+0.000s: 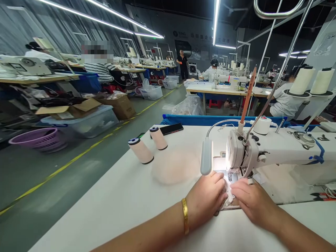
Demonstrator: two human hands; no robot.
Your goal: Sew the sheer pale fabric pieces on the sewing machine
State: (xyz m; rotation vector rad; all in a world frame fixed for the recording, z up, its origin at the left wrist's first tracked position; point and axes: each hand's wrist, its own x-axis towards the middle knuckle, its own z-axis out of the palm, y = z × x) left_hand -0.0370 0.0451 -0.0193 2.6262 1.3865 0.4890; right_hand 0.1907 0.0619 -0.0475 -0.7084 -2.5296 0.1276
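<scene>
A strip of white lace (229, 190) lies under the needle area of a white sewing machine (270, 147). My left hand (208, 194), with a gold bangle at the wrist, has its fingers closed on the lace from the left. From the other side my right hand (253, 199) pinches the lace's right edge, close below the presser foot. A lit lamp (207, 157) on a bent neck shines over the left fingers. Sheer pale fabric (175, 166) is spread on the table to the left of the machine.
Two thread cones (141, 151) and a black phone (172, 129) stand and lie at the table's far left. More sheer fabric (280, 178) lies under the machine arm. Red-handled snips (324, 196) rest at right. People work at other machines beyond the aisle.
</scene>
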